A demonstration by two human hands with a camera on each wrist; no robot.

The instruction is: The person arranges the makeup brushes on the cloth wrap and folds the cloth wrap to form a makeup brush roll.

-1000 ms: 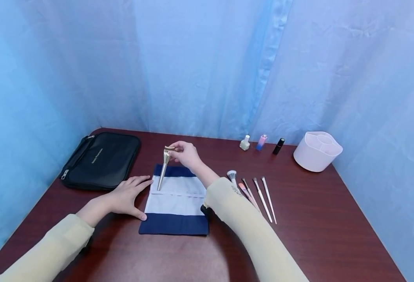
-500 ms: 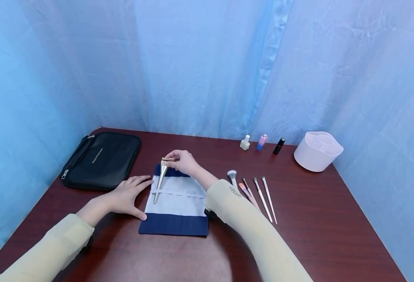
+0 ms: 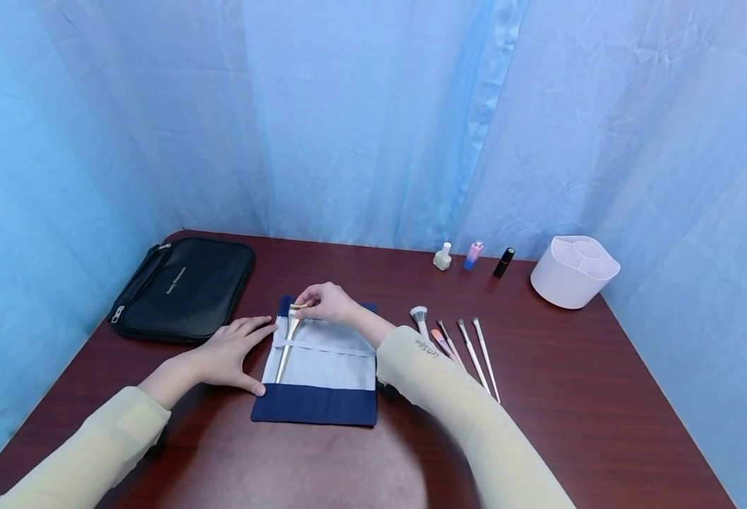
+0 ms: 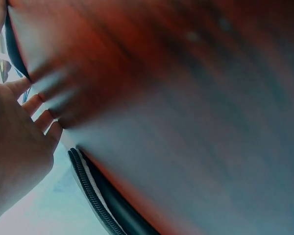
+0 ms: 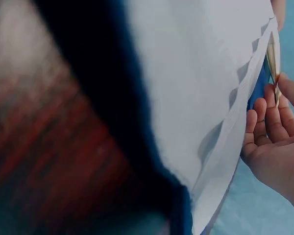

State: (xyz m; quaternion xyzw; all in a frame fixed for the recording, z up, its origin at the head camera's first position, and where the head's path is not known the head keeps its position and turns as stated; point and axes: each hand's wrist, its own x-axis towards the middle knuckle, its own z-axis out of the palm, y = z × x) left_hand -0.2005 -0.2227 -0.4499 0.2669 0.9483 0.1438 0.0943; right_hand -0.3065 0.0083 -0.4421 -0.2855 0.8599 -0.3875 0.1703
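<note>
Two-handed, seemingly tucks brush (image 3: 291,330) under strap (image 3: 328,349): pinches far end in right hand (image 3: 327,303), rests left hand (image 3: 230,352) spread at left edge of roll (image 3: 322,406); likely needs nearward push.

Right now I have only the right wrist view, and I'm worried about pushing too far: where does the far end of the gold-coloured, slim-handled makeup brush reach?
Observer: The gold-coloured makeup brush reaches the navy band nearest the person on the flat white-and-navy cloth; I can't tell whether it goes under.
Operator: How does the left hand lie?
Observer: Spread out, thumb and index fingertips at the cloth's left edge.
Operator: Anything beside the pale yellow right sleeve?
Observer: Yes, five makeup brushes, one with a broad white tip, lie to its right on the dark red, wood-grained table.
</note>
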